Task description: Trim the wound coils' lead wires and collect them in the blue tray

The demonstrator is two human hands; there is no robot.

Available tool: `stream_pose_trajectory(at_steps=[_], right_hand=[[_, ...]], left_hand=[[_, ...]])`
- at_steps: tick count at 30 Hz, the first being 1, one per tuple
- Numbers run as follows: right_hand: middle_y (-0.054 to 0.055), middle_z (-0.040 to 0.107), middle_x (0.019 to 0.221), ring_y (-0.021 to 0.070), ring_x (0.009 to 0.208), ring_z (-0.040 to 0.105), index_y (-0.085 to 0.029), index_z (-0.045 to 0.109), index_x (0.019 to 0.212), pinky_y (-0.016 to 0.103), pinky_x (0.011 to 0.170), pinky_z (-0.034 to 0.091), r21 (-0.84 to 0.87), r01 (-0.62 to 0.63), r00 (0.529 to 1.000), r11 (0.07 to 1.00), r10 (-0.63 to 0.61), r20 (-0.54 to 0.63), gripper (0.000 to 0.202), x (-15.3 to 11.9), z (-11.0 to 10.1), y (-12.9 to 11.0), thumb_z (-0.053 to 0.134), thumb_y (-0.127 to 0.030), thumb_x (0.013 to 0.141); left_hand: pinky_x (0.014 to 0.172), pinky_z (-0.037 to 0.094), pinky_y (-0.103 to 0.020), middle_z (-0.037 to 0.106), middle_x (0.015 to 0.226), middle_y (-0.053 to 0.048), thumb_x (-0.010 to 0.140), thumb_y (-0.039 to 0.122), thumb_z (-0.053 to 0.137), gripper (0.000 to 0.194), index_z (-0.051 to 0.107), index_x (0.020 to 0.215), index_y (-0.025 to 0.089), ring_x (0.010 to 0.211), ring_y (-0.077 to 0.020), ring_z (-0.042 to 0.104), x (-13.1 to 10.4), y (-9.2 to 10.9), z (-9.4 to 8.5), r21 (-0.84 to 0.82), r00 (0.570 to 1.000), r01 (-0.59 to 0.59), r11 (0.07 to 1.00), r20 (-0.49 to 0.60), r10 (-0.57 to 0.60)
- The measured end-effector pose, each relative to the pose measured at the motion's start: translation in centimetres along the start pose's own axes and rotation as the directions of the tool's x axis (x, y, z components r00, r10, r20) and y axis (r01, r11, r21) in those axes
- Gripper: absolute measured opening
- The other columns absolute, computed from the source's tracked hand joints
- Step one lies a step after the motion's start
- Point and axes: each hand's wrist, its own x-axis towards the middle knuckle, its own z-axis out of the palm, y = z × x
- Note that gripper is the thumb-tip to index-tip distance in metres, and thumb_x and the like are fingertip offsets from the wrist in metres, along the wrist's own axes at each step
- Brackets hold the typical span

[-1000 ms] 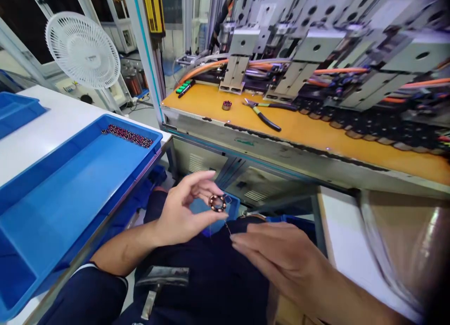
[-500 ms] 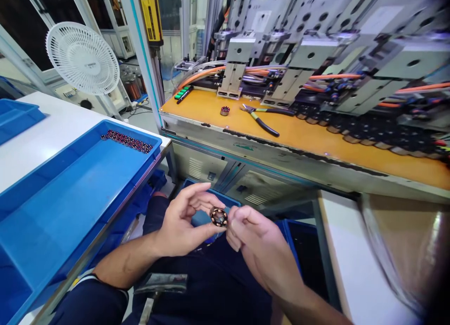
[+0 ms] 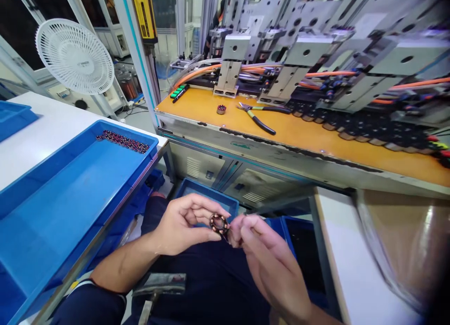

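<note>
My left hand [image 3: 181, 224] grips a small ring-shaped motor stator [image 3: 218, 223] between thumb and fingers. Copper windings show around its dark ring, and its open centre faces up toward me. Right beside it, my right hand [image 3: 262, 243] is closed in a pinch at the stator's right edge. Whatever lies between those fingertips is too small and blurred to make out. Both hands are held above my lap.
A large blue tray [image 3: 70, 194] on the left holds rows of stators [image 3: 123, 141]. On the orange bench top [image 3: 197, 107] lie a single stator [image 3: 221, 109], cutting pliers [image 3: 258, 116] and several dark round parts [image 3: 365, 123] below the machine. A white fan [image 3: 75, 57] stands behind.
My right hand has shifted slightly right and down. The stator has tilted a little and sits slightly lower in my left hand. The whole view has shifted a bit.
</note>
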Motion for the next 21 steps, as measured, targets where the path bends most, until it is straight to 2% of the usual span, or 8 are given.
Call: stream_pose_trajectory(at_steps=[3,7,10,12,17,21], right_hand=[[0.002,0.052,0.084,0.0152,0.078,0.049,-0.021,0.055,0.087,0.027,0.071,0.043,-0.056,0.067,0.997,0.996,-0.064,0.044,0.022,0.1,-0.6,-1.0,0.05,-0.04,0.096],[0.001,0.053,0.079,0.0132,0.072,0.05,-0.019,0.055,0.08,0.025,0.066,0.043,-0.213,0.029,0.996,0.977,-0.011,0.086,0.025,0.6,-0.3,-2.8,0.057,-0.041,0.093],[-0.001,0.052,0.075,0.0114,0.067,0.048,-0.019,0.054,0.075,0.023,0.062,0.042,-0.244,0.016,0.995,0.97,0.009,0.1,0.029,0.6,-0.3,-2.9,0.053,-0.039,0.095],[0.0,0.051,0.073,0.0117,0.067,0.047,-0.019,0.054,0.073,0.023,0.062,0.041,-0.233,0.014,0.992,0.972,0.015,0.122,0.03,0.3,-0.8,-2.6,0.051,-0.038,0.096],[0.001,0.05,0.072,0.014,0.07,0.047,-0.019,0.054,0.075,0.026,0.062,0.039,-0.209,-0.084,0.979,0.974,0.12,0.167,0.033,-0.1,-2.6,-2.7,0.051,-0.045,0.095],[0.0,0.05,0.072,0.0118,0.067,0.046,-0.018,0.056,0.078,0.024,0.059,0.038,-0.217,-0.149,0.956,0.965,0.197,0.218,0.034,0.1,-2.0,-3.9,0.053,-0.049,0.093]], left_hand=[[0.083,0.058,-0.028,0.071,0.108,-0.01,0.07,0.006,0.079,0.029,0.071,0.096,0.015,0.088,-0.0147,0.071,0.1,0.4,-0.1,-0.019,0.996,0.091,0.996,0.008,-0.091],[0.086,0.055,-0.029,0.063,0.117,-0.01,0.072,0.013,0.078,0.036,0.073,0.107,0.021,0.096,-0.0156,0.065,0.1,0.2,0.4,0.031,0.996,0.069,0.997,0.056,-0.07],[0.081,0.055,-0.026,0.06,0.114,-0.008,0.07,0.014,0.08,0.04,0.074,0.108,0.023,0.088,-0.0126,0.063,-0.1,-0.2,0.5,0.081,0.994,0.09,0.993,0.057,-0.095],[0.077,0.054,-0.024,0.062,0.11,-0.008,0.07,0.016,0.08,0.034,0.075,0.104,0.022,0.083,-0.0113,0.063,-0.2,-0.4,0.4,0.107,0.993,0.113,0.988,0.034,-0.117],[0.074,0.056,-0.025,0.07,0.101,-0.009,0.067,0.017,0.082,0.036,0.073,0.101,0.018,0.079,-0.0135,0.067,-0.5,-0.2,0.5,-0.079,0.971,0.24,0.967,0.037,-0.238],[0.069,0.054,-0.021,0.071,0.099,-0.008,0.064,0.013,0.084,0.031,0.072,0.093,0.015,0.075,-0.0118,0.068,-0.5,0.0,1.1,-0.095,0.954,0.299,0.95,0.028,-0.298]])
